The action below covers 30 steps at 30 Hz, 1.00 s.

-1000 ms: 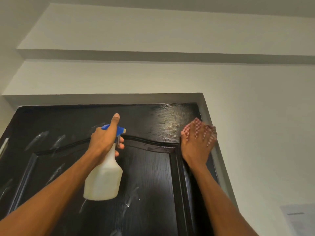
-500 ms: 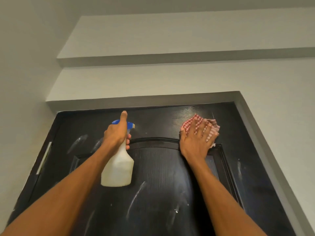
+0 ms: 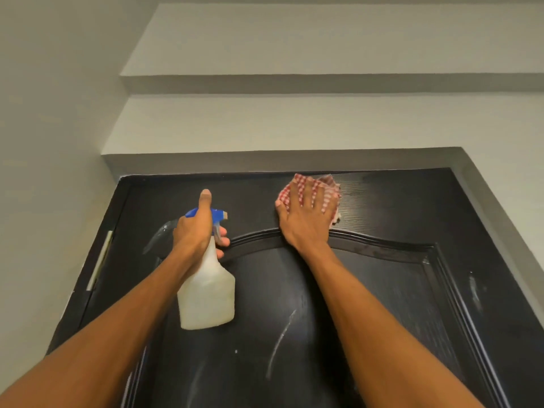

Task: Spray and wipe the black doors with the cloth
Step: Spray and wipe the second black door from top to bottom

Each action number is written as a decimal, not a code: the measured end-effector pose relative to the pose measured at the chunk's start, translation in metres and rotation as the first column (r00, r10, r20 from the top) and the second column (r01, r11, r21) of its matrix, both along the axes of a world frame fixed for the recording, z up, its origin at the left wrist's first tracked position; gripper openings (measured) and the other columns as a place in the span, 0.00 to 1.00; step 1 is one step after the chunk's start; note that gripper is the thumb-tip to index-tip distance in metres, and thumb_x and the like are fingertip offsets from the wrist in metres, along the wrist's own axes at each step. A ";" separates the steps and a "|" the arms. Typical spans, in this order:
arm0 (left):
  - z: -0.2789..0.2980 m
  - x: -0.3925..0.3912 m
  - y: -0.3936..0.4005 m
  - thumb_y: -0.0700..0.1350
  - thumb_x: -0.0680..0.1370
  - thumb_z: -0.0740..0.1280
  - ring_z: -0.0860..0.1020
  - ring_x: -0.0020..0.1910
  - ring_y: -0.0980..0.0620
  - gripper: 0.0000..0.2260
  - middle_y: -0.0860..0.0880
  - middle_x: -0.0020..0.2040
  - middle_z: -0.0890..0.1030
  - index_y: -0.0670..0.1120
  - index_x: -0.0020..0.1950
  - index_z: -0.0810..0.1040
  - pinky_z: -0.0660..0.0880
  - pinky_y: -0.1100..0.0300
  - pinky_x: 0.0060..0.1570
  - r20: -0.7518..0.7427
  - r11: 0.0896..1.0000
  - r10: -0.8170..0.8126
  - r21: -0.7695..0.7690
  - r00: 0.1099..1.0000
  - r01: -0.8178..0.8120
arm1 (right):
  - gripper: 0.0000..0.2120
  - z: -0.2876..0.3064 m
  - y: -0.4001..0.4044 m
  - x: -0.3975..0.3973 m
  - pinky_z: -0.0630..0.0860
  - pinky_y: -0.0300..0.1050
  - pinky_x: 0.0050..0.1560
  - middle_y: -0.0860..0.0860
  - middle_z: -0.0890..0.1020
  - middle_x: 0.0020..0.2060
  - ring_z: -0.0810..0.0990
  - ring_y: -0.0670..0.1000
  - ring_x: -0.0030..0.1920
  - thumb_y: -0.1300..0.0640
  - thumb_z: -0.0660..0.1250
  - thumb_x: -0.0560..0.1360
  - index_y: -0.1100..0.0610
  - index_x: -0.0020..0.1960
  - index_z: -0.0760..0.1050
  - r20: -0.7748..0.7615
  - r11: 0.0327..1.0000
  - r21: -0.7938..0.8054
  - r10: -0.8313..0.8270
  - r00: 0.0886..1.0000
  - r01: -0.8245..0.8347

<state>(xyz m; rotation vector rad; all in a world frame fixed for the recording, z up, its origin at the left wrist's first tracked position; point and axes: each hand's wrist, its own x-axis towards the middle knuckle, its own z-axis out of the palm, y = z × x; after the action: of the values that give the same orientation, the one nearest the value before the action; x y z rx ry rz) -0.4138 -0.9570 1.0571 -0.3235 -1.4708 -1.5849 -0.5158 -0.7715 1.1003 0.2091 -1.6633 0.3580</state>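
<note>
Black and glossy, the grained wooden panel door (image 3: 294,334) fills the lower part of the view, streaked with pale runs of liquid below and between the two forearms. Starting at the left: the left hand (image 3: 195,231) is clenched around the neck of a translucent white plastic spray bottle with a blue trigger head (image 3: 207,290), thumb pointing straight up past the nozzle, fingers wrapped at the trigger. Compared with a second ago it sits in much the same pose — bottle hanging below the fist, nozzle aimed at the door's top rail just beyond the knuckles — so no fresh spraying can be read from it.

The change is on the right. The right hand (image 3: 304,214), fingers spread flat, presses a red-and-white checked cloth (image 3: 312,189) against the door. A second ago that hand was at the door's right edge beside the frame; half a second ago it had come inward; now the cloth lies above the fingertips, touching the very top edge under the grey door frame (image 3: 485,195), with the heel of the palm over the arched moulding.

My reading: the wipe is travelling along the top rail toward the bottle hand — the right corner looks dealt with, while the streaks left of the bottle and those beneath both wrists remain to be wiped.
</note>
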 end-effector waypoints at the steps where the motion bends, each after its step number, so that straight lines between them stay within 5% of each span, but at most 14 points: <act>1: -0.001 0.002 -0.007 0.70 0.78 0.54 0.77 0.27 0.49 0.33 0.43 0.34 0.79 0.40 0.49 0.78 0.75 0.60 0.26 -0.001 1.000 0.016 0.002 1.000 -0.016 | 0.32 0.000 -0.010 0.001 0.26 0.63 0.73 0.55 0.45 0.83 0.41 0.61 0.82 0.36 0.45 0.84 0.49 0.84 0.47 -0.001 1.000 0.023 -0.002 1.000 0.002; 5: -0.008 0.008 -0.032 0.70 0.79 0.54 0.76 0.26 0.50 0.32 0.44 0.34 0.78 0.41 0.46 0.78 0.76 0.60 0.26 0.019 0.996 0.085 -0.017 0.996 -0.084 | 0.32 -0.003 -0.052 0.008 0.29 0.65 0.74 0.53 0.48 0.83 0.43 0.60 0.82 0.35 0.46 0.83 0.45 0.84 0.47 -0.032 0.973 0.230 -0.001 0.999 0.008; 8: -0.010 0.007 -0.042 0.70 0.79 0.55 0.80 0.31 0.47 0.32 0.42 0.38 0.83 0.41 0.46 0.79 0.79 0.55 0.31 -0.060 0.984 0.174 -0.038 0.983 -0.176 | 0.30 -0.017 -0.075 0.008 0.30 0.67 0.76 0.51 0.46 0.83 0.43 0.58 0.82 0.33 0.47 0.83 0.39 0.82 0.45 -0.104 0.783 0.613 -0.052 0.993 0.105; 11: -0.007 0.012 -0.043 0.70 0.78 0.55 0.81 0.33 0.46 0.31 0.41 0.39 0.83 0.43 0.46 0.78 0.80 0.54 0.34 -0.102 0.971 0.224 -0.065 0.969 -0.231 | 0.29 -0.027 -0.059 0.005 0.36 0.65 0.79 0.49 0.46 0.83 0.43 0.56 0.82 0.33 0.47 0.83 0.36 0.81 0.46 -0.129 0.684 0.714 -0.079 0.989 0.147; 14: -0.004 0.018 -0.036 0.70 0.78 0.55 0.81 0.33 0.46 0.31 0.42 0.39 0.83 0.43 0.48 0.80 0.77 0.57 0.31 -0.118 0.977 0.159 -0.124 0.980 -0.173 | 0.30 -0.031 -0.008 0.002 0.36 0.63 0.79 0.48 0.47 0.83 0.44 0.56 0.82 0.31 0.41 0.81 0.35 0.81 0.47 -0.105 0.822 0.545 -0.130 0.986 0.167; 18: -0.008 0.018 -0.028 0.70 0.78 0.56 0.80 0.31 0.48 0.29 0.42 0.39 0.81 0.44 0.48 0.78 0.75 0.62 0.24 -0.059 0.980 0.112 -0.158 0.992 -0.120 | 0.31 -0.046 0.080 -0.003 0.35 0.61 0.77 0.51 0.46 0.83 0.46 0.58 0.82 0.31 0.42 0.82 0.39 0.82 0.45 -0.018 0.995 0.034 -0.096 0.995 0.097; 21: -0.013 0.018 -0.024 0.69 0.78 0.55 0.80 0.31 0.48 0.29 0.42 0.40 0.82 0.44 0.49 0.79 0.75 0.63 0.23 -0.047 0.978 0.102 -0.179 0.994 -0.109 | 0.33 -0.058 0.107 -0.007 0.34 0.70 0.76 0.58 0.44 0.83 0.41 0.62 0.82 0.33 0.42 0.83 0.45 0.83 0.42 0.093 0.936 -0.348 -0.027 0.995 0.058; 24: -0.010 0.020 -0.023 0.69 0.78 0.55 0.80 0.31 0.47 0.30 0.41 0.41 0.82 0.43 0.50 0.79 0.75 0.63 0.24 -0.065 0.981 0.095 -0.164 0.993 -0.104 | 0.33 -0.043 0.068 -0.011 0.37 0.72 0.75 0.62 0.44 0.82 0.39 0.64 0.81 0.39 0.44 0.84 0.52 0.84 0.43 0.087 0.880 -0.474 0.018 0.996 0.025; 26: -0.006 0.021 -0.022 0.69 0.78 0.56 0.80 0.31 0.47 0.29 0.41 0.41 0.82 0.43 0.49 0.78 0.75 0.63 0.24 -0.078 0.981 0.107 -0.154 0.991 -0.118 | 0.31 -0.032 0.027 -0.004 0.41 0.70 0.77 0.64 0.51 0.81 0.47 0.65 0.81 0.44 0.48 0.85 0.59 0.83 0.49 -0.010 0.973 -0.230 0.002 1.000 -0.005; 27: -0.005 0.021 -0.021 0.69 0.78 0.56 0.80 0.32 0.47 0.29 0.41 0.41 0.82 0.44 0.49 0.78 0.76 0.62 0.25 -0.083 0.980 0.121 -0.147 0.989 -0.133 | 0.29 -0.030 0.008 -0.001 0.43 0.68 0.78 0.64 0.57 0.80 0.52 0.65 0.81 0.46 0.51 0.85 0.58 0.82 0.55 -0.080 1.000 0.020 -0.011 0.997 0.013; 30: -0.003 0.018 -0.015 0.70 0.78 0.56 0.81 0.34 0.45 0.30 0.40 0.43 0.83 0.43 0.51 0.78 0.76 0.58 0.30 -0.099 0.973 0.188 -0.120 0.977 -0.200 | 0.28 -0.029 -0.013 0.010 0.37 0.65 0.79 0.53 0.52 0.83 0.48 0.57 0.82 0.37 0.50 0.84 0.41 0.82 0.50 -0.087 0.715 0.690 -0.065 0.994 0.107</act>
<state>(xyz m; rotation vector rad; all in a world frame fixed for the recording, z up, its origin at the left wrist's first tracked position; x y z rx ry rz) -0.3963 -0.9718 1.0546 -0.3089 -1.4928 -1.3079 -0.5060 -0.7846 1.0712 0.6976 -1.6790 -0.3742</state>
